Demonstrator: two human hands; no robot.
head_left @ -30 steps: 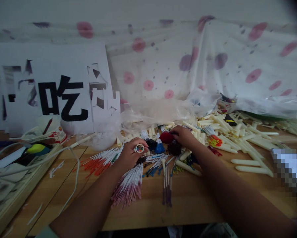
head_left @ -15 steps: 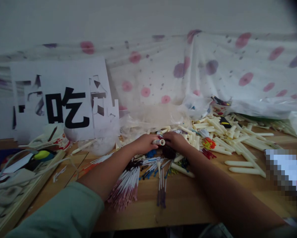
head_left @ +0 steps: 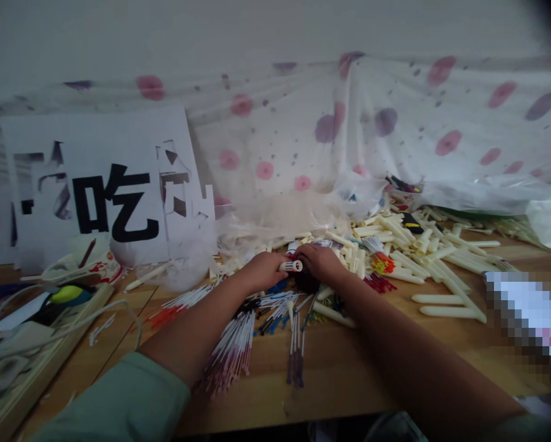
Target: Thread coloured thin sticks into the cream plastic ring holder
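Note:
My left hand (head_left: 265,270) is closed around a cream pen barrel (head_left: 291,266). Its open end faces me, with coloured bits showing inside. My right hand (head_left: 322,263) is beside it, fingers curled down over a dark bundle (head_left: 306,282); what those fingers grip is hidden. Thin white pen refills with pink ends (head_left: 231,353) fan out on the table below my left wrist. A few purple-ended refills (head_left: 296,362) point towards me. Blue-ended refills (head_left: 275,310) lie between my forearms, and a loose cream barrel (head_left: 334,314) rests under my right wrist.
A heap of cream barrels (head_left: 395,236) spreads to the right, with orange-tipped refills (head_left: 383,264) beside it. White cut-out paper (head_left: 174,129) stands back left. A wooden-edged tray (head_left: 49,362) with a cable is at left. Spotted plastic sheeting (head_left: 298,116) covers the wall behind.
The whole view has shifted slightly, so most things appear a little further left. Both hands stay together, and the left still holds the barrel.

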